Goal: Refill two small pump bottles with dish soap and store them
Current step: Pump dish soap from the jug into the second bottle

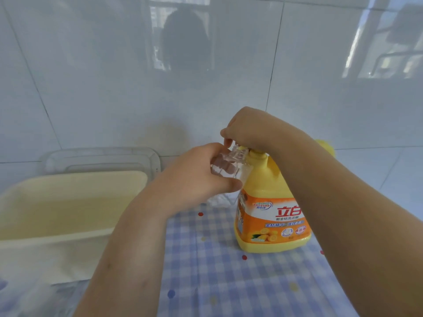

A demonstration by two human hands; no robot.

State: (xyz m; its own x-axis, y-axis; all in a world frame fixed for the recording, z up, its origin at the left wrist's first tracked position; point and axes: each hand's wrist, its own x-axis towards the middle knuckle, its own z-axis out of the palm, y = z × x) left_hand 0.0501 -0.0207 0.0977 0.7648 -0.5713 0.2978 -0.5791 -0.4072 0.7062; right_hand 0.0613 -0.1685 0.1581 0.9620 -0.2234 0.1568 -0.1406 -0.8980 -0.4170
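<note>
A large yellow dish soap bottle (272, 216) with an orange label stands on the checked tablecloth. My left hand (196, 175) grips a small clear bottle (229, 163), tilted with its threaded neck against the yellow pump nozzle. My right hand (249, 131) sits over the pump head with its fingers curled around it, and the fingertips touch the small bottle's neck. The pump head itself is mostly hidden under that hand. Some clear plastic object (219, 200) lies on the cloth behind my left hand; I cannot make out what it is.
A beige plastic tub (75, 177) stands at the left, with a clear lid (103, 156) leaning on the white tiled wall behind it. The blue checked tablecloth (229, 282) covers the near surface. A yellow part (325, 145) shows behind my right forearm.
</note>
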